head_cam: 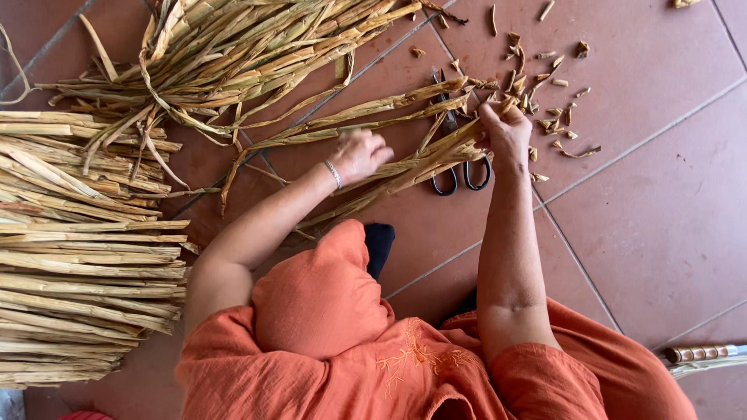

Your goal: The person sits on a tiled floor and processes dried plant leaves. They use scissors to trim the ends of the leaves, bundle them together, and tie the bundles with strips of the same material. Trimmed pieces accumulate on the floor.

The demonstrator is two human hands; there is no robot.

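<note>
My right hand (506, 128) grips the ends of a small bunch of dried plant strips (405, 167) lying across the terracotta floor tiles. My left hand (359, 154), with a thin bracelet at the wrist, rests on the middle of the same bunch, its fingers curled over the strips. A pair of black-handled scissors (461, 159) lies on the floor under the strips, just left of my right hand. I wear orange clothing, and my raised knee (323, 299) sits below my left arm.
A big loose heap of dried strips (233, 54) lies at the top left. A neat stack of straight strips (78, 257) fills the left edge. Several small cut-off bits (548, 93) are scattered at the top right. A stick-like object (704, 355) lies at the lower right.
</note>
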